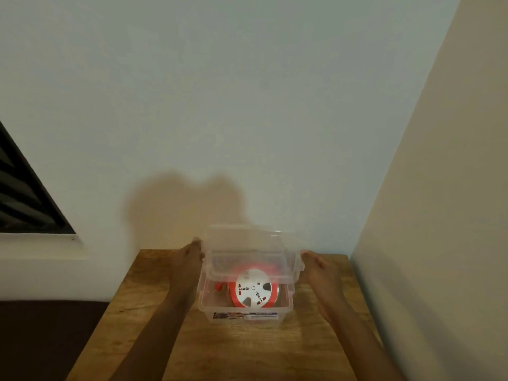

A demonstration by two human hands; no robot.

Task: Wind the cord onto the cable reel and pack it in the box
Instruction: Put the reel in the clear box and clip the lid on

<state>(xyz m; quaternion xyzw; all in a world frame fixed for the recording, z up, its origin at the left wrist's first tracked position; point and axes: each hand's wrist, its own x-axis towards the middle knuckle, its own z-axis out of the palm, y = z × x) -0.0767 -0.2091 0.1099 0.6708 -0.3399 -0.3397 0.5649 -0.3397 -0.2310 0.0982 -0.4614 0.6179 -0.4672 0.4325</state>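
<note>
Holding a clear plastic lid (244, 251) by its ends, both hands' grip hovers it over the round orange reel (254, 291).

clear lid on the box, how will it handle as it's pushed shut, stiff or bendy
The clear lid looks thin and see-through, so it probably flexes somewhat. The left hand and right hand hold its two ends, which should keep it level. The cable reel sits low in the box, so it likely won't block closing.

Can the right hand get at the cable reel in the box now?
Probably not directly: the clear lid, held by the right hand and left hand, hangs tilted over the cable reel in the box.
</note>
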